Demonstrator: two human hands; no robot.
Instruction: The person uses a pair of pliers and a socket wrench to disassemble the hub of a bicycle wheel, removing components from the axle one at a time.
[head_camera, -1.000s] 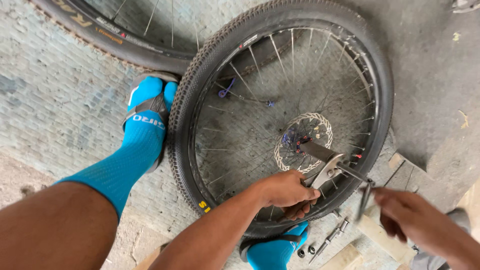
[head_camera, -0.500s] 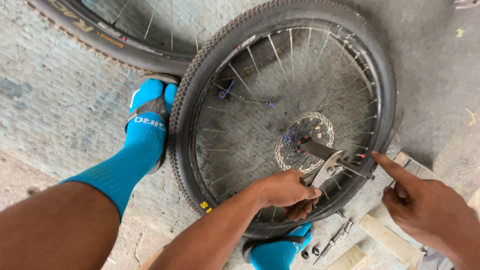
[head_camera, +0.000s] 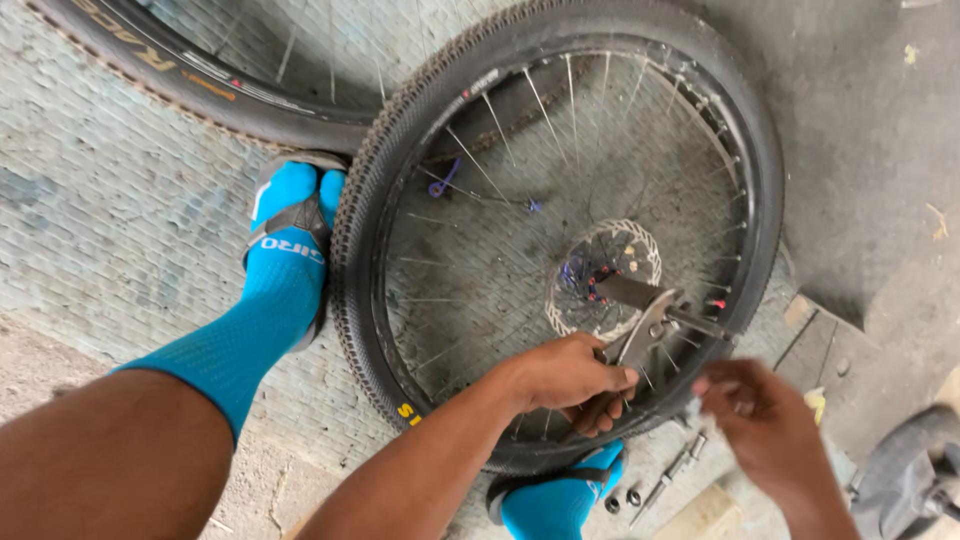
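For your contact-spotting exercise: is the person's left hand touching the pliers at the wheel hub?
Touching. The head view shows the left hand wrapped around the handles of the pliers, with no gap between fingers and handles.

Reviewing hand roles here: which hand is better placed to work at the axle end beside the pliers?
Probably the right hand: it is free, just below the axle end. The left hand is occupied gripping the metal pliers at the hub of the black spoked bicycle wheel.

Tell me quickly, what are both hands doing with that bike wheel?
Left hand gripping pliers by the wheel hub. Right hand blurred, just off the rim; grip unclear. Small metal parts lie on the ground beneath.
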